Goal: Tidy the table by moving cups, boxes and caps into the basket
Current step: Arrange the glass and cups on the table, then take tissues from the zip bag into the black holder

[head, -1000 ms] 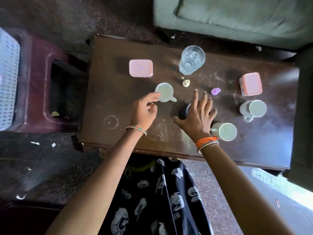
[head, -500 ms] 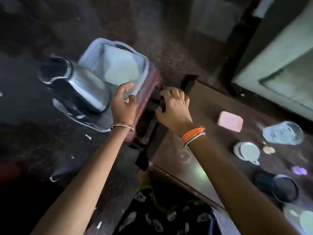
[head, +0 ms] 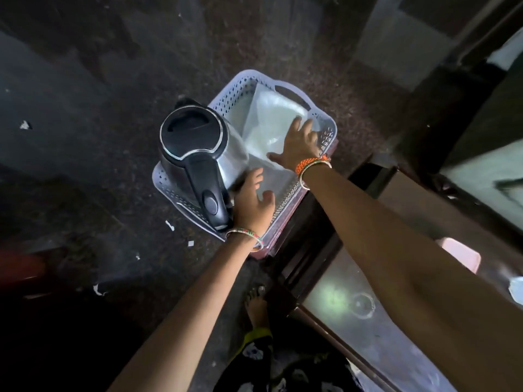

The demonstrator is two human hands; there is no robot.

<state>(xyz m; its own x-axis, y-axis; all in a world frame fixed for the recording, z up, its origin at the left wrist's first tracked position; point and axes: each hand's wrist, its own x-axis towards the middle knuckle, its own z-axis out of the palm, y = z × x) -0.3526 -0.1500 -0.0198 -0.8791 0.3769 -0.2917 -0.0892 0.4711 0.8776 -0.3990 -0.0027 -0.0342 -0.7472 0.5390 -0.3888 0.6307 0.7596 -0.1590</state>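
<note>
Two bare hands reach over a pale lilac perforated plastic basket, rectangular with rounded corners and a cut-out handle at its far rim. Basket walls: lattice of small holes, thin moulded plastic.

Contents: an electric kettle with a brushed-steel body, glossy black lid and black handle stands upright in the near-left part of the basket. Beside it lies a translucent, crinkled plastic sheet or bag, lining the floor of the basket. Whether any cups, boxes or caps already lie under the hands cannot be told.

Left hand: fingers spread and relaxed, low in the basket just beside the kettle's base; it grips nothing visible. Beaded bangle at the wrist. Right hand: fingers extended and splayed, palm down over the plastic sheet near the basket's right wall; holds nothing visible. Orange thread band and thin bangle at the wrist.

Basket rests on a dark maroon plastic stool, of which only an edge shows. Right of it, a dark brown wooden table with a worn, glossy top; a pink rectangular plastic box sits on it, partly hidden by the right forearm. Floor: dark speckled stone, scattered with white paper scraps.
</note>
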